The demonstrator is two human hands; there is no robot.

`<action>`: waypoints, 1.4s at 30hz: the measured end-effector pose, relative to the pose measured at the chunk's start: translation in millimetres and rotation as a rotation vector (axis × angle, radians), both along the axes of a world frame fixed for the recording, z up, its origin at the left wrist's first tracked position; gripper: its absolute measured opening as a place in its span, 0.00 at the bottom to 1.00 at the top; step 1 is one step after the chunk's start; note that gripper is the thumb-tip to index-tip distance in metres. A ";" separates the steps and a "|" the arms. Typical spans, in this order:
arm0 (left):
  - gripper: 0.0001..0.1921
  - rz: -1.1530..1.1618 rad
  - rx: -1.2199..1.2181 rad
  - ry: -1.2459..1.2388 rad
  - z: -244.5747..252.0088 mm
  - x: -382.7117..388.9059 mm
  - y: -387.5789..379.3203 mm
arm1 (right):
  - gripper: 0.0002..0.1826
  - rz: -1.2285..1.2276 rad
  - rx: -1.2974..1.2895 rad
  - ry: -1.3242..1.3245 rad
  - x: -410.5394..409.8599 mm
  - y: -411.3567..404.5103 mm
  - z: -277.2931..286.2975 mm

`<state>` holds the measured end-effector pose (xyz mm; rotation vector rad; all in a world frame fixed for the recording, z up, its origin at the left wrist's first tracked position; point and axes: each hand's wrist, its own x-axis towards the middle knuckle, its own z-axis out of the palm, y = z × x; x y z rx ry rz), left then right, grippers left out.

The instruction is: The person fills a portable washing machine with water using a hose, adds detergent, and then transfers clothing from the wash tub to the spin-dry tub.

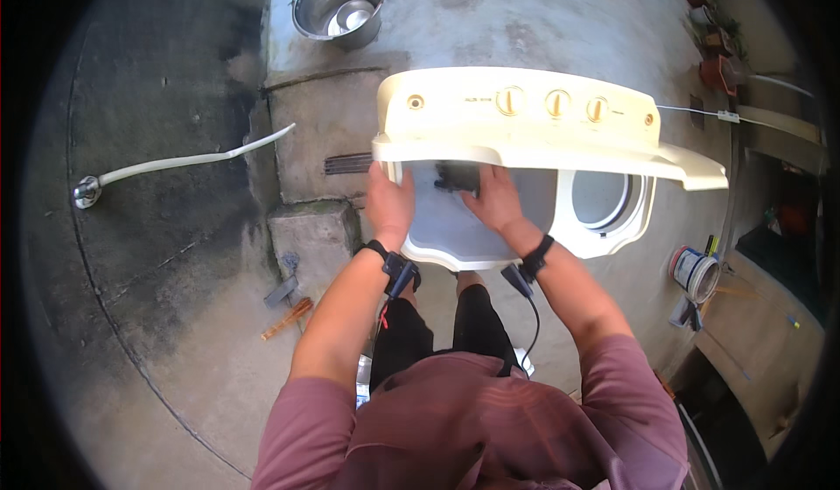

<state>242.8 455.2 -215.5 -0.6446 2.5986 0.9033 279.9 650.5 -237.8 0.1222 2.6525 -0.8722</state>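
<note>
Before me stands a cream twin-tub washing machine with its wash tub uncovered. My left hand grips the tub's left rim, thumb on the inner side and fingers outside; the fingertips are partly hidden by the control panel's lower edge. Inside the wash tub, my right hand holds a dark, blurred object near the back wall. Whether it is a cloth or a brush I cannot tell. To the right lies the round spin tub opening. Three knobs sit on the panel.
A metal pot with smaller bowls inside stands on the concrete floor beyond. A white hose runs from a wall tap at left. A floor grate and concrete step adjoin the machine. At right are a paint bucket and cord.
</note>
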 end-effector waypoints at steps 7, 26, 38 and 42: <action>0.30 -0.055 0.072 0.175 -9.4 12.5 -1.1 | 0.34 0.278 0.243 -0.085 -47.8 -3.6 -130.4; 0.32 -0.040 0.001 0.080 -1.9 4.8 3.5 | 0.14 0.254 0.039 -0.308 -8.0 23.1 1.4; 0.31 -0.024 0.005 0.104 -9.1 6.9 2.2 | 0.32 0.479 0.270 -0.109 1.9 -27.8 -68.1; 0.32 -0.063 -0.007 0.121 -10.5 6.5 3.5 | 0.35 0.389 0.300 -0.125 -28.3 -25.4 -125.3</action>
